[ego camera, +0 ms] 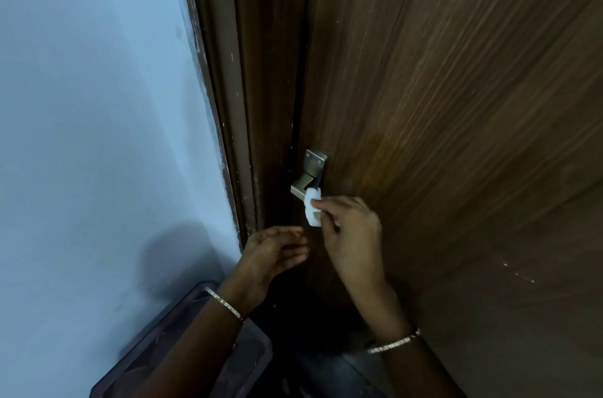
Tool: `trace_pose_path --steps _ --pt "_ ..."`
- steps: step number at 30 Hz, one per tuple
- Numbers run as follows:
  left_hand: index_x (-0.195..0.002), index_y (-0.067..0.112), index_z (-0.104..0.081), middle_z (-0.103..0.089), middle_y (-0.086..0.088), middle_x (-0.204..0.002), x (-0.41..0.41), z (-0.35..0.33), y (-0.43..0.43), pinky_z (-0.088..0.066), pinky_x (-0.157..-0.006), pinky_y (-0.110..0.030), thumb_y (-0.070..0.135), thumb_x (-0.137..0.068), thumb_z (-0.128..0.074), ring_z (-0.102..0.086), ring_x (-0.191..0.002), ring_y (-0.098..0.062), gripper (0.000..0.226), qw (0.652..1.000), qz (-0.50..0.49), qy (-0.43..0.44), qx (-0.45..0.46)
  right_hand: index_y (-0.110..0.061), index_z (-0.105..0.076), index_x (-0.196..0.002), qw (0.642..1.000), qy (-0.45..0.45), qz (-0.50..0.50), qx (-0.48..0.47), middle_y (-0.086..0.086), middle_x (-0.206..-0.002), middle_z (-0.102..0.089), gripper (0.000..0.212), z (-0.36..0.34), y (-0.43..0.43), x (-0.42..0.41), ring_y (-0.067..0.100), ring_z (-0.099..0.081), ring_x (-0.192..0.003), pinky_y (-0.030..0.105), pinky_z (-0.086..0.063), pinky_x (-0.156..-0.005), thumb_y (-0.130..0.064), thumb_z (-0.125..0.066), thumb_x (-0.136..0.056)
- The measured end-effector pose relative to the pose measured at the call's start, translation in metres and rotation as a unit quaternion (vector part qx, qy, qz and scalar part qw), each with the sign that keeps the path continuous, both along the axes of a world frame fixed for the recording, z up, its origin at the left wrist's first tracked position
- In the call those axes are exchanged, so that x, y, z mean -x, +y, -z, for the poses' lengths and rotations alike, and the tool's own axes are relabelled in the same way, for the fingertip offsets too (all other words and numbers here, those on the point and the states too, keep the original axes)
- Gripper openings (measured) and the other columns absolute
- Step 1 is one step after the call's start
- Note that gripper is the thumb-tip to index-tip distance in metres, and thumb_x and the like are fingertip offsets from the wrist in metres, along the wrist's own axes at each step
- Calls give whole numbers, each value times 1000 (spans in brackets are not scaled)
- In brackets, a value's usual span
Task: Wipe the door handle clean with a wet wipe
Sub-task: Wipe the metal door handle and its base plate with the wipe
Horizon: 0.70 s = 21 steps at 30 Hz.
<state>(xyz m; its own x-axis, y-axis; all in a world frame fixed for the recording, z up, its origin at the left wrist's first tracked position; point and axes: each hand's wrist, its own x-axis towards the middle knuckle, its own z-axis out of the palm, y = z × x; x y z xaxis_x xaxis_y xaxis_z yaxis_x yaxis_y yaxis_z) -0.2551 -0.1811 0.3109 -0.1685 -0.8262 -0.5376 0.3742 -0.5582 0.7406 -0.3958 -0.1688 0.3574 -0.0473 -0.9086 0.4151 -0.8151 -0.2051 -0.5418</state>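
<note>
A silver metal door handle [305, 184] with a square backplate is fixed to the dark brown wooden door [440, 104]. My right hand [350, 236] pinches a small folded white wet wipe [312, 207] and presses it against the lower end of the handle's lever. My left hand [274, 251] hovers just below and left of the handle, fingers apart and slightly curled, holding nothing. It does not touch the handle. Both wrists wear thin bangles.
The brown door frame [241, 104] runs along the left of the door, next to a pale blue wall [98, 104]. A dark plastic container [182, 348] stands on the floor at the bottom left, under my left forearm.
</note>
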Motion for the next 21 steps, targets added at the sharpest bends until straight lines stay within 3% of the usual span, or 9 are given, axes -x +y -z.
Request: trace_pose_path --steps 9,12,17,19,21 --pt "-98 3 -70 -71 -15 -89 -16 -1 7 -58 -63 -25 1 -91 -56 -67 -76 -23 16 998 -50 -43 6 -8 -70 -120 975 219 -40 28 9 -114 -71 33 13 -37 -43 26 -63 -109 36 -55 -90 -6 -69 -86" --pt "-100 4 -71 -73 -13 -90 -21 1 10 -58 -61 -24 3 -92 -57 -67 -75 -21 17 997 -58 -52 5 -9 -72 -116 971 232 -38 37 7 -118 -70 31 20 -28 -35 27 -62 -106 38 -54 -86 -4 -68 -86" --pt "-95 9 -73 -75 -9 -87 -27 6 10 -59 -61 -24 7 -91 -59 -68 -76 -18 15 997 -54 -50 3 -11 -73 -112 987 140 -11 74 2 -117 -68 26 35 21 11 18 -59 -105 31 -53 -90 -4 -67 -87" --pt "-95 10 -74 -76 -8 -88 -26 6 9 -58 -62 -25 8 -91 -60 -69 -77 -18 15 997 -47 -53 8 -16 -73 -108 996 20 32 84 -2 -112 -68 23 44 43 30 11 -60 -102 18 -48 -89 -6 -62 -90" --pt "-95 11 -74 -76 -7 -86 -25 4 9 -58 -61 -24 9 -91 -60 -70 -76 -17 15 998 -42 -52 17 -22 -72 -103 982 -158 103 28 -5 -105 -71 25 54 57 37 7 -66 -99 12 -50 -84 -3 -62 -90"
